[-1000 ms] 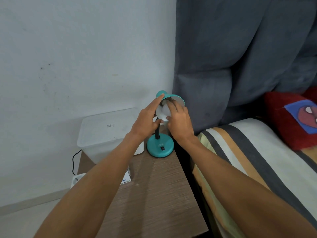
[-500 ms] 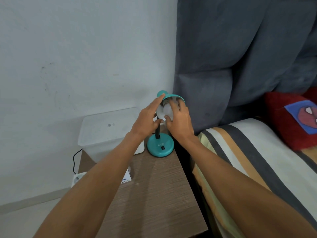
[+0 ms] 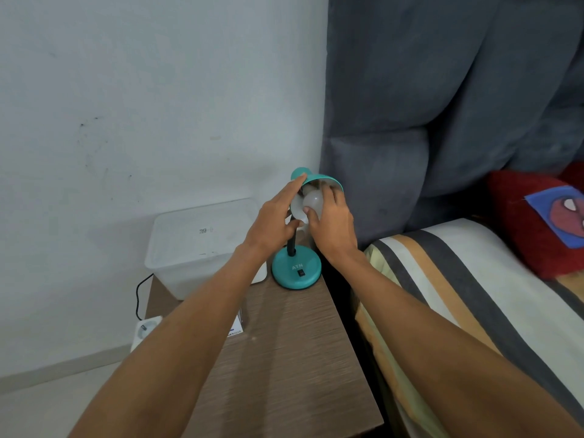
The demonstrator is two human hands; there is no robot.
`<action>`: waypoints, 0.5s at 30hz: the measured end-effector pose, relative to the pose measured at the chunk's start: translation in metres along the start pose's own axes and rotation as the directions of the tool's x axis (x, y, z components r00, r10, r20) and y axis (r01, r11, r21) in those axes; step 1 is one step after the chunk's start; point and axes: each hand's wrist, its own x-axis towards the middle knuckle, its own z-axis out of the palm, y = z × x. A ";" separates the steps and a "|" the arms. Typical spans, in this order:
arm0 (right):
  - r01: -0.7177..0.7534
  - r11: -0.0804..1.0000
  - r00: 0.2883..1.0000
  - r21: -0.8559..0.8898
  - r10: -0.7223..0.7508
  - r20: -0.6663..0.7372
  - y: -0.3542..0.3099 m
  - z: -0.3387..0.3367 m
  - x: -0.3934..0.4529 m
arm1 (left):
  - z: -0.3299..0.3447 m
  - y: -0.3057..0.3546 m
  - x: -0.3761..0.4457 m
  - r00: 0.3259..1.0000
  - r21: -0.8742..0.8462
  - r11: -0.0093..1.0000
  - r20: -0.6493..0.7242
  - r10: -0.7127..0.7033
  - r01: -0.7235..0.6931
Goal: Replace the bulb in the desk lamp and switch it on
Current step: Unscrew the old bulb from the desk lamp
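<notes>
- Nearest, below both hands, the brown wood-grain tabletop [image 3: 284,358] carries the round teal lamp base [image 3: 296,269], its black rocker switch [image 3: 301,273] untouched.
- The left hand [image 3: 271,222] rests straight fingers along the teal cone-shaped lamp shade [image 3: 319,180], thumb tucked beneath, steadying it.
- Just right of it, the right hand [image 3: 331,226] curls its fingertips round the frosted white globe bulb [image 3: 311,202], which sits in the shade's mouth.
- Judged: the bulb-turning step is in hand; whether it is going in or coming out cannot be told. Next calls for a regrip and another twist.
- Against 1 second ago, the right thumb has moved round the bulb and more of its globe shows.
- Farther left stands a translucent white plastic box [image 3: 202,245].
</notes>
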 end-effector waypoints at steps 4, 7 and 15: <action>0.161 0.977 0.987 -0.141 -0.156 0.042 -0.004 -0.003 0.000 | 0.000 -0.001 -0.001 1.000 -0.008 1.000 -0.006 -0.007 0.007; 0.186 0.974 0.983 -0.128 -0.183 0.032 -0.003 -0.003 -0.001 | -0.001 0.000 -0.001 1.000 -0.012 1.000 -0.006 -0.011 0.011; 0.095 0.986 0.994 -0.140 -0.088 0.056 0.000 -0.001 0.000 | 0.000 0.001 -0.001 1.000 -0.031 0.999 -0.008 -0.015 0.015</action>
